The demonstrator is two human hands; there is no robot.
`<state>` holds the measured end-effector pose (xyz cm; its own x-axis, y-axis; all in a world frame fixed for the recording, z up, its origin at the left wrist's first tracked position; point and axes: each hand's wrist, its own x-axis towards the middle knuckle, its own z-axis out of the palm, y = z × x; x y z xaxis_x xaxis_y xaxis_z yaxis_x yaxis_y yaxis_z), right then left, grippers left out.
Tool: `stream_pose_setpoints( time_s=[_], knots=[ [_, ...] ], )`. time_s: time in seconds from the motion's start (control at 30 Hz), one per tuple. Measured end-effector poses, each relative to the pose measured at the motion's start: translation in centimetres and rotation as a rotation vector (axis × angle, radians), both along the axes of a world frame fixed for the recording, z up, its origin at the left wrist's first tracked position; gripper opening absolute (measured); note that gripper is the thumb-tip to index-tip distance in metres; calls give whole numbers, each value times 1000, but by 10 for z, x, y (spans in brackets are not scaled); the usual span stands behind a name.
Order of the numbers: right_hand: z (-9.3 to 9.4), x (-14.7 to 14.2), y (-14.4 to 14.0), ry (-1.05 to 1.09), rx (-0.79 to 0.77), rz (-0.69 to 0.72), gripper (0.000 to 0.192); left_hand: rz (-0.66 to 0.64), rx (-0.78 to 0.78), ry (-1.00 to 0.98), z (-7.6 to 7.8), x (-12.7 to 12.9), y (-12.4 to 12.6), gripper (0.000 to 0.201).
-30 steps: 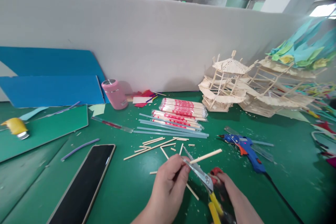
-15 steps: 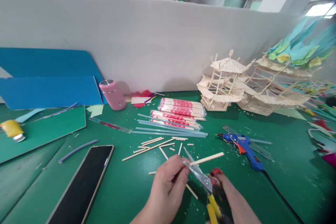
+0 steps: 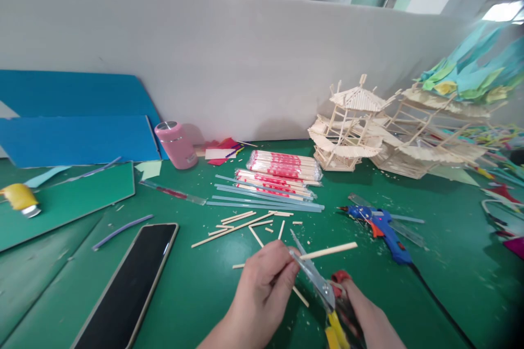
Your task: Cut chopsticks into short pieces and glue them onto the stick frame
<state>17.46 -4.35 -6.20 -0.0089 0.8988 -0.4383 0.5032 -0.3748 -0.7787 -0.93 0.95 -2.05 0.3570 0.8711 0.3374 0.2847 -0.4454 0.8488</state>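
My left hand (image 3: 260, 289) is closed on a thin wooden stick (image 3: 334, 250), pinching it near one end while the rest sticks out to the right. My right hand (image 3: 364, 308) grips a pair of scissors (image 3: 319, 283) with red and yellow handles. The scissor blades are parted around the stick, close beside my left fingertips. Beneath the hands, a cut stick (image 3: 301, 296) lies on the green table. Several more wooden pieces (image 3: 233, 230) are scattered just beyond my left hand.
Packs of wooden sticks (image 3: 284, 164) and clear bluish glue sticks (image 3: 266, 206) lie farther back. A blue glue gun (image 3: 382, 223) rests at right, its cord trailing forward. Stick-built pavilion models (image 3: 347, 131) stand behind. At left are a phone (image 3: 131, 283) and a pink flask (image 3: 177, 147).
Both hands, with the stick and scissors, have shifted slightly to the right. The stick is still between the blades, and the view has tilted a little.
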Motion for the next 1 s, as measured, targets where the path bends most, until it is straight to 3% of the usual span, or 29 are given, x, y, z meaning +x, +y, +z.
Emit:
stream_pose_setpoints(
  time_s=[0.13, 0.27, 0.4, 0.53, 0.7, 1.0],
  knots=[
    [-7, -4, 2, 25, -119, -102, 33, -1, -14, 12, 3, 1, -2, 22],
    [-18, -7, 6, 62, -225, -249, 35, 83, -21, -22, 3, 2, -5, 18],
    [-18, -9, 12, 127, -299, -360, 37, 89, -84, -85, -1, 2, -6, 17],
    [-11, -11, 15, 164, -300, -286, 45, -8, -317, -183, -3, -2, -3, 23],
    [-5, -9, 15, 172, -238, -203, 40, -140, -607, -369, -4, -4, 1, 32],
    [3, -10, 1, 128, -180, -135, 41, -182, -711, -451, -3, 0, -4, 31]
  ],
)
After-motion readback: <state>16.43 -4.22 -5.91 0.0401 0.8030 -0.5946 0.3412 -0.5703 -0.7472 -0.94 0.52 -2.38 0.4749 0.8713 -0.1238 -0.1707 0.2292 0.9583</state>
